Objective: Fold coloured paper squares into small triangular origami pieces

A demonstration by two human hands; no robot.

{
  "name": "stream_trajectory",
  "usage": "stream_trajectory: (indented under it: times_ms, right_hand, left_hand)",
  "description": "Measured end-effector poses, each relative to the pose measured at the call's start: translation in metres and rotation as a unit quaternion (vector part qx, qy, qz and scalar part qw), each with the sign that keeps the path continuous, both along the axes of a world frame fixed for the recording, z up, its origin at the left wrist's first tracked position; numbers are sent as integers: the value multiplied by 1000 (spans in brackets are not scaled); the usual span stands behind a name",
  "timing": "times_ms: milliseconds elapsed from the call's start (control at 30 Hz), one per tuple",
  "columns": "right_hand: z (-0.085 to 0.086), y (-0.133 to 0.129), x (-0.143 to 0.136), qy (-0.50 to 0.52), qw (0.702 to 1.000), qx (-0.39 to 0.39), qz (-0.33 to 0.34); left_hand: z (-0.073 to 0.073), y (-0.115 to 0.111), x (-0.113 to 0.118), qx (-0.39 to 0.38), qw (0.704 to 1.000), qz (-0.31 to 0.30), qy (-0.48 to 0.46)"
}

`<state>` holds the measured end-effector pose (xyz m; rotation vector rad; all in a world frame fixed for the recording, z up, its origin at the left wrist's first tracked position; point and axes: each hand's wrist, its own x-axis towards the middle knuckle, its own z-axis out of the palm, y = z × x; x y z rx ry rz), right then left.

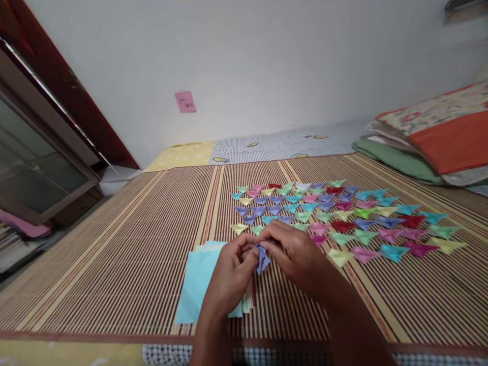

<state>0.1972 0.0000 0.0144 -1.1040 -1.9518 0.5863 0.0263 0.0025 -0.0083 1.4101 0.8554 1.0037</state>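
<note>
Between my two hands is a small folded piece of blue-purple paper (263, 260), its lower part pointing down toward me. My left hand (237, 267) pinches its left side with thumb and fingers. From the right, my right hand (292, 249) closes its thumb and index finger on the paper's top edge. A stack of square paper sheets, light blue on top (196, 277), lies partly beneath my left hand and forearm. Beyond and right of my hands, several rows of small folded paper shapes (343, 226) in many colours rest on the mat.
The striped bamboo mat (152, 244) covers the bed. Cushions and folded cloths (450, 142) are piled at the back right. A pink note (185, 102) is stuck on the white wall. At the left stands a cabinet with a glass door (38, 157).
</note>
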Motion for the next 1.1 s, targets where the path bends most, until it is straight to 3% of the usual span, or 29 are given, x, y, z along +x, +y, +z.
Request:
stream_trajectory:
  times_ms: [200,367,533,700,1100]
  right_hand:
    - [0,-1,2,-30,999,29,-17]
    - [0,1,0,29,999,33,3]
    - [3,1,0,95,992,51,-66]
    - [1,-1,0,54,998,13,-38]
    - [1,0,-7,31,998,39,-32]
  left_hand:
    - [1,0,5,-6,1000,-6,-16]
    - [1,0,9,-37,998,4,-56]
    - [1,4,11,-27,990,115,-71]
    - [2,4,10,-5,978,182,-98]
    - [5,-4,4,80,986,148,-10]
